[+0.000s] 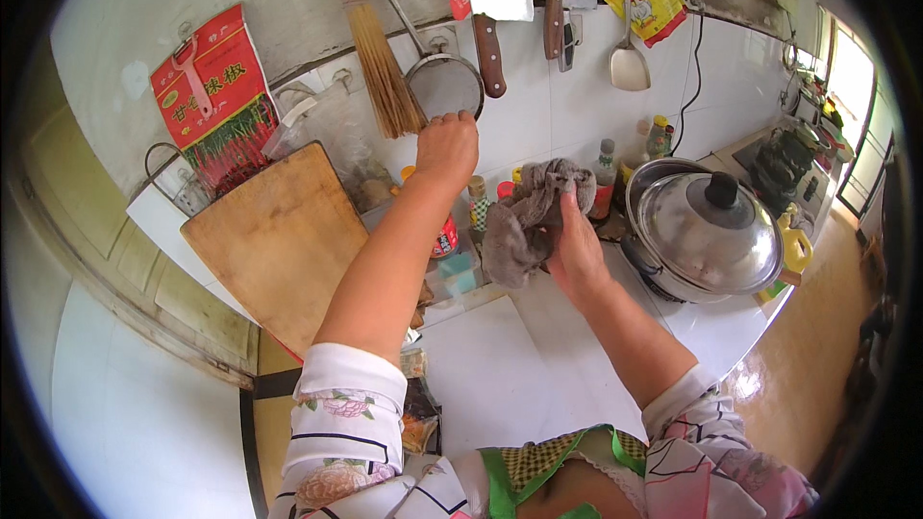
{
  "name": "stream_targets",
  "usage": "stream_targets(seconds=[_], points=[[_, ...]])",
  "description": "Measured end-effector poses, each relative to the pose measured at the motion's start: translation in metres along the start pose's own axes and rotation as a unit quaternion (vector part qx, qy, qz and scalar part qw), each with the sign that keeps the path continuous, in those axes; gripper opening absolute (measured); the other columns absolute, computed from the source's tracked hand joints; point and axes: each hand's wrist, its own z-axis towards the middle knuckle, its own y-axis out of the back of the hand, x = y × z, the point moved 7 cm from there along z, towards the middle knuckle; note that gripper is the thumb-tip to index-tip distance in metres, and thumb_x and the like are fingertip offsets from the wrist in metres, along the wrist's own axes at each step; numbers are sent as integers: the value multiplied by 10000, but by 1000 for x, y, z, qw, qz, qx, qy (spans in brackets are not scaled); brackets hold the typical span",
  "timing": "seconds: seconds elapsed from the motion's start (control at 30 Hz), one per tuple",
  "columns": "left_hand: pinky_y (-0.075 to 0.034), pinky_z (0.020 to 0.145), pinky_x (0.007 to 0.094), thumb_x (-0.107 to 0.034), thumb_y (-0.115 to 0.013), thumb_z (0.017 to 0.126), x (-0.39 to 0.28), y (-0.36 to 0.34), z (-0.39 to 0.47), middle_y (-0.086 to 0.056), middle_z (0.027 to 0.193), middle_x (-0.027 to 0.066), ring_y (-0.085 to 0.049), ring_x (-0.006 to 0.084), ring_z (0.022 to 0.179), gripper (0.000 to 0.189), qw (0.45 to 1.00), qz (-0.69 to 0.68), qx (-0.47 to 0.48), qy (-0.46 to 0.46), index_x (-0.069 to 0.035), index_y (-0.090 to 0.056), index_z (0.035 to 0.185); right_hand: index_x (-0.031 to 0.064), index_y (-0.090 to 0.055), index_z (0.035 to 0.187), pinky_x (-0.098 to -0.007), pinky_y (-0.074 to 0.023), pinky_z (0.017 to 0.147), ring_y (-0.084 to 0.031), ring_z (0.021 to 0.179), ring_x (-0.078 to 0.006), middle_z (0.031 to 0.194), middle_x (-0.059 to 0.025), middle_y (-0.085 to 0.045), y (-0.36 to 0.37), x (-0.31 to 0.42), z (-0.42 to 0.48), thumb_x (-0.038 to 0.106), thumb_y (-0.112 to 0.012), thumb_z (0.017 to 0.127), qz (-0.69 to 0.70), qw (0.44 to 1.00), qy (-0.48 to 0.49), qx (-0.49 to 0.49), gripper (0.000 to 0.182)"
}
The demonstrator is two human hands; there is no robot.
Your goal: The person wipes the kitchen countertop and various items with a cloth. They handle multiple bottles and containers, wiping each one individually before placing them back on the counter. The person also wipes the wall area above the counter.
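Note:
My right hand (579, 249) grips a bunched grey cloth (515, 241) in front of the bottles at the back of the counter. My left hand (448, 148) is raised to the tiled wall with its fingers curled. It sits at the lower rim of a round mesh strainer (445, 86), beside the tips of a bristle whisk brush (382, 65); both hang on the wall. The back of the hand hides its fingertips, so I cannot tell whether it pinches the strainer's rim. A wooden cutting board (277, 238) leans to the left of my left forearm.
A steel pot with a domed lid (710, 220) stands on the white counter (483, 375) at right. A cleaver (490, 54) and a steel spatula (629, 65) hang above. A glass bottle (604, 176) and a spice jar (478, 203) line the back. A black cord (698, 79) runs down the wall.

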Motion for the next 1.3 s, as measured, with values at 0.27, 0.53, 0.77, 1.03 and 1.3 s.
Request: stream_targets(seconds=[0.27, 0.53, 0.77, 1.03, 1.3], points=[[-465, 653, 449, -88, -536, 797, 8, 53, -38, -593, 768, 172, -585, 363, 764, 110, 996, -89, -6, 5, -45, -551, 897, -34, -305, 1354, -325, -364, 957, -456, 1173, -299, 1314, -226, -435, 1, 38, 31, 370, -329, 970, -540, 793, 273, -73, 557], [-438, 609, 448, -28, -530, 775, 21, 89, -56, -565, 752, 191, -569, 375, 735, 86, 980, -191, -48, -13, -46, -562, 853, -48, -467, 1253, -324, -416, 898, -551, 1021, -209, 1079, -125, -601, -114, 49, 119, 505, -427, 910, -258, 938, 227, 43, 652], [-423, 584, 435, -44, -534, 795, 15, 94, -56, -531, 735, 196, -549, 391, 707, 30, 967, -243, -70, -2, -35, -507, 804, 36, -551, 1166, -388, -496, 882, -607, 995, -234, 1109, -120, -617, -118, 17, 187, 439, -426, 923, 18, 990, -47, 135, 487], [-462, 619, 449, -18, -517, 799, 19, 76, -61, -598, 794, 175, -576, 384, 743, 56, 978, -177, -112, -26, -22, -529, 854, 64, -577, 1097, -367, -460, 903, -598, 980, -222, 1090, -86, -623, -117, -17, 146, 340, -361, 928, 28, 989, -91, 110, 389], [-476, 672, 446, 22, -507, 730, 10, 65, -52, -609, 827, 205, -592, 386, 796, 175, 988, -152, -32, -16, 3, -536, 901, 53, -545, 1094, -354, -452, 860, -539, 977, -212, 1070, -74, -577, -93, -27, 82, 331, -353, 941, -2, 997, -63, -40, 371]])
